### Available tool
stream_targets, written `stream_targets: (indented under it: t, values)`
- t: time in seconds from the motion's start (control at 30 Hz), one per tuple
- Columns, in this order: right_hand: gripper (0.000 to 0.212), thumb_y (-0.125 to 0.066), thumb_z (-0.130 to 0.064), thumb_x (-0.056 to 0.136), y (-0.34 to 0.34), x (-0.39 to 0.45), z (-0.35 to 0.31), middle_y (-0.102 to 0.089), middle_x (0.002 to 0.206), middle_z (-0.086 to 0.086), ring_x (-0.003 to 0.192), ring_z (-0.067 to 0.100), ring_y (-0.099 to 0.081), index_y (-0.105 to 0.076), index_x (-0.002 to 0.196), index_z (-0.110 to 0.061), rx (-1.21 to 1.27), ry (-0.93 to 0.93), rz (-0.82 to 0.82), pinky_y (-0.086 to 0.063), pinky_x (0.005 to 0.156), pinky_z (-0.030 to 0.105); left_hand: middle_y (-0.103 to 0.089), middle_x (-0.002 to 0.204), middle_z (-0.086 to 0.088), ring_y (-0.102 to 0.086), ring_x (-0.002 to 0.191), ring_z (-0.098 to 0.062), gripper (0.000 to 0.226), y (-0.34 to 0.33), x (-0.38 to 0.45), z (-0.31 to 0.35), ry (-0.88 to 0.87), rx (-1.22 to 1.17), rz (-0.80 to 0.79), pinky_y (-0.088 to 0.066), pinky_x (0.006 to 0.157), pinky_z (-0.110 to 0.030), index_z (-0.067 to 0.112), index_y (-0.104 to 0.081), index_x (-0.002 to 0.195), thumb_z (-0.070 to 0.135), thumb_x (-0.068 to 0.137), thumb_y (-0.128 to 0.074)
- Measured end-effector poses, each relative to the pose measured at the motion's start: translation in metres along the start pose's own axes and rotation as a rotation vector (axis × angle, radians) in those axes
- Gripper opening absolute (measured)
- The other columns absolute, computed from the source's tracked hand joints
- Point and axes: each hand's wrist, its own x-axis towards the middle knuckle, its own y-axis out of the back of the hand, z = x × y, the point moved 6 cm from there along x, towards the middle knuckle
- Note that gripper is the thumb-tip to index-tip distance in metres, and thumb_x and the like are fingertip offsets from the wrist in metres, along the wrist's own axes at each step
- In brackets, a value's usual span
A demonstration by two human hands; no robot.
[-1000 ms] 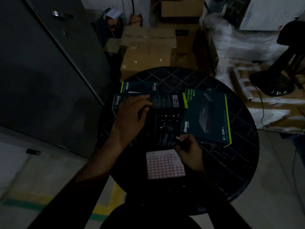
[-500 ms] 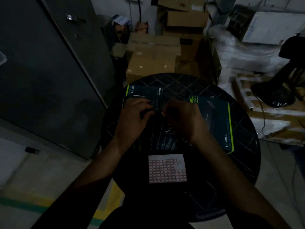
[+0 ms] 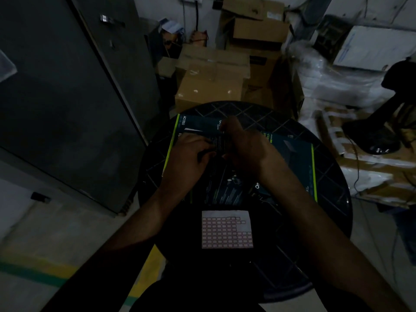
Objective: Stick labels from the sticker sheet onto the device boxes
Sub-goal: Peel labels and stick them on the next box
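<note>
Here both hands meet on the middle device box (image 3: 225, 188): left hand (image 3: 189, 154) pressing flat-fingered, right hand (image 3: 243, 147) curled (grip unclear). The sticker sheet (image 3: 227, 229) lies nearer on the surface (image 3: 326, 221).

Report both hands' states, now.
Left hand: fingers pressing flat on the middle device box.
Right hand: over the same box; grip cannot be told.

"AC1350" stands in white along the far-left edge of the far box (image 3: 198, 123). On the right box (image 3: 297, 163) only the letters "On" show beside the wrist; its other print, like the middle box's (image 3: 225, 190), is too small to read.
</note>
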Motion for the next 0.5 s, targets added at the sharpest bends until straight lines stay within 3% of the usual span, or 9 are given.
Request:
stream_targets:
  t: [0.1, 0.27, 0.5]
  values:
    - [0.057, -0.066, -0.018, 0.090, 0.002, 0.003, -0.007, -0.067, 0.095, 0.018, 0.079, 0.038, -0.067, -0.032, 0.136, -0.018, -0.063, 0.013, -0.023, -0.038, 0.057, 0.034, -0.073, 0.100, -0.001, -0.059, 0.102, -0.018, 0.016, 0.000, -0.001, -0.001, -0.005, -0.008, 0.000, -0.034, 0.092, -0.006, 0.010, -0.078, 0.094, 0.007, 0.079, -0.076]
    - [0.055, -0.055, -0.023, 0.098, 0.004, 0.005, -0.026, -0.068, 0.103, 0.017, 0.087, 0.040, -0.067, -0.027, 0.144, -0.012, -0.259, 0.134, -0.034, -0.035, 0.059, 0.034, -0.073, 0.099, 0.000, -0.061, 0.102, -0.020, 0.014, -0.001, 0.000, 0.000, -0.010, -0.018, -0.001, -0.041, 0.090, -0.016, 0.012, -0.079, 0.093, 0.010, 0.079, -0.075]
    - [0.046, -0.048, -0.025, 0.101, 0.006, 0.008, -0.037, -0.067, 0.100, 0.014, 0.086, 0.040, -0.067, -0.029, 0.140, -0.010, -0.372, 0.218, -0.017, -0.033, 0.059, 0.034, -0.073, 0.099, -0.002, -0.058, 0.103, -0.019, 0.017, 0.000, -0.001, -0.001, 0.030, -0.018, -0.013, -0.030, 0.092, -0.001, 0.011, -0.079, 0.092, 0.006, 0.078, -0.074]
